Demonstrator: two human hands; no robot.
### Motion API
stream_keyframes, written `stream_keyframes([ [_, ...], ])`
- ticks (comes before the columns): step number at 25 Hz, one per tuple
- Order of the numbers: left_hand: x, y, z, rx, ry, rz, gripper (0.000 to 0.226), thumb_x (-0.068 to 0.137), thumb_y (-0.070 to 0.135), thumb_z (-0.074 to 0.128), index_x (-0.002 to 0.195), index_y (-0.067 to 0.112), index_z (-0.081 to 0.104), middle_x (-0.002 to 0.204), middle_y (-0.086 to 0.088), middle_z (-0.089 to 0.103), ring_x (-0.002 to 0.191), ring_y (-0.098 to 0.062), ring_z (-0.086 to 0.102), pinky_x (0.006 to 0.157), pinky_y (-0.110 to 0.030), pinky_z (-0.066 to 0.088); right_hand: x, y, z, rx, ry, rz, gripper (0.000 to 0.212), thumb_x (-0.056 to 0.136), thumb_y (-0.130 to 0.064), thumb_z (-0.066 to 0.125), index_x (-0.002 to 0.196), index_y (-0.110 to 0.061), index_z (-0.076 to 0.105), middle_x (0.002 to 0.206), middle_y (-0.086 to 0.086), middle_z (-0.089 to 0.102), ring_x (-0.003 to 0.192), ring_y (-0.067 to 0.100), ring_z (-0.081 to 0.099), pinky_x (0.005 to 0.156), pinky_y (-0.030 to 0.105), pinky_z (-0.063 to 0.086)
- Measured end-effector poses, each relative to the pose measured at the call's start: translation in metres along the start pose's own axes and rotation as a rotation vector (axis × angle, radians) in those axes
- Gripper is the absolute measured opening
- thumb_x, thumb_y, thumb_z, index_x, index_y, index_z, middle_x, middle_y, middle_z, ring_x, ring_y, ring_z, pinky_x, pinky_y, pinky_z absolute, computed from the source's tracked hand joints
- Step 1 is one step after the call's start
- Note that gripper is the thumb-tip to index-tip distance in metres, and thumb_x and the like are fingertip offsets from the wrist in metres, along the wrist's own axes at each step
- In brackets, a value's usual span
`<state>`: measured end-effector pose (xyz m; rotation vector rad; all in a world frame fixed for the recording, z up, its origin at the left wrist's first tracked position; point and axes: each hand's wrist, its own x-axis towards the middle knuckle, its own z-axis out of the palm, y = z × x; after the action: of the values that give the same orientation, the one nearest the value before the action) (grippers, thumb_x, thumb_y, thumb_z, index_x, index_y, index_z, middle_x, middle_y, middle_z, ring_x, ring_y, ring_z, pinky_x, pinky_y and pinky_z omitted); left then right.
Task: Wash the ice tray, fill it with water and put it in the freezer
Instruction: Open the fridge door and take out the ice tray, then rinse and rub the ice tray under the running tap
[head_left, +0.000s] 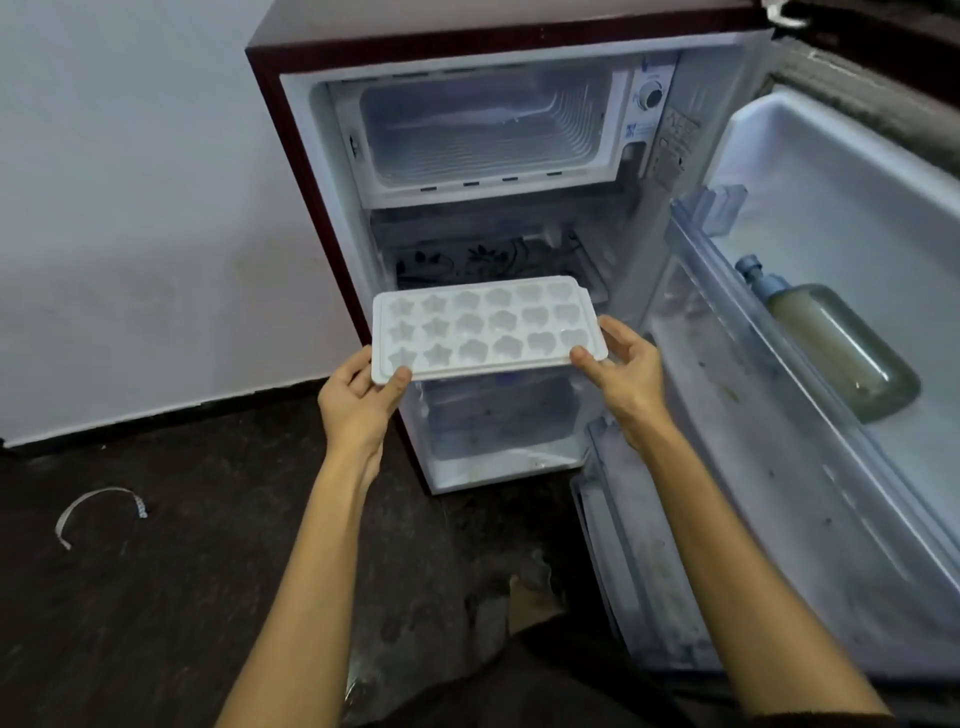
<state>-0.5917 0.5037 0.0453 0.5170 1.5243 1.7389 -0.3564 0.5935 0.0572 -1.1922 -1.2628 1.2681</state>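
Head view: both hands hold a white plastic ice tray (488, 325) level in front of the open fridge (291, 156), at abt the height of the middle shelf, below the freezer compartment (483, 135). Left hand (358, 400) grips the tray's near-left corner, thumb on the top rim, fingers curled under. Right hand (623, 371) grips the near-right corner, thumb tip on the rim, fingers wrapped round the short edge. Tray is a flat rectangle w/ rounded corners and a raised lip; 3 rows of moulded cavities, star shapes at the left end, rounder flower/heart-like shapes across the rest. Can't tell if the cavities hold water.

Fridge is a small single-door unit w/ a dark maroon shell and white plastic liner. Freezer compartment sits at the top, its flap open, ribbed walls w/ a light frost sheen. A round thermostat dial (651, 96) sits just right of it. Below, a shelf w/ a dark floral print (467, 257), and a clear drawer (498, 410) at the bottom behind the tray.

Fridge door (810, 364) swings out to the right, inner surface white, scuffed and spotted. A clear bottle (836, 348) w/ pale yellowish liquid and a blue cap lies tilted in a door rack.

Floor (182, 597) is dark and rough-looking; a thin curved white strip (96, 506) lies on it at left. Wall (130, 208) behind is pale, matte, w/ a dark skirting band at the base.
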Motion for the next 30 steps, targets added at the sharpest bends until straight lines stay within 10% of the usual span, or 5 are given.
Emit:
stream_keyframes([
  [14, -0.18, -0.032, -0.073, 0.265, -0.431, -0.311, 0.069, 0.05, 0.005, 0.08, 0.113, 0.026, 0.06, 0.096, 0.002, 0.075, 0.092, -0.015, 0.071, 0.077, -0.036, 0.059, -0.283, 0.045, -0.107, 0.072, 0.218, 0.265, 0.06, 0.068, 0.011, 0.075, 0.112, -0.025, 0.056, 0.103, -0.011, 0.066, 0.082, 0.001, 0.07, 0.066, 0.013, 0.054],
  [30, -0.374, -0.099, 0.102, 0.527, -1.308, -0.464, 0.087, 0.035, 0.017, 0.092, 0.116, 0.023, 0.06, 0.098, -0.004, 0.075, 0.091, -0.019, 0.072, 0.069, -0.029, 0.06, -0.566, 0.038, -0.252, 0.179, 1.056, 0.384, 0.065, 0.053, -0.01, 0.085, 0.108, -0.032, 0.061, 0.105, -0.01, 0.071, 0.096, 0.0, 0.067, 0.071, 0.011, 0.053],
])
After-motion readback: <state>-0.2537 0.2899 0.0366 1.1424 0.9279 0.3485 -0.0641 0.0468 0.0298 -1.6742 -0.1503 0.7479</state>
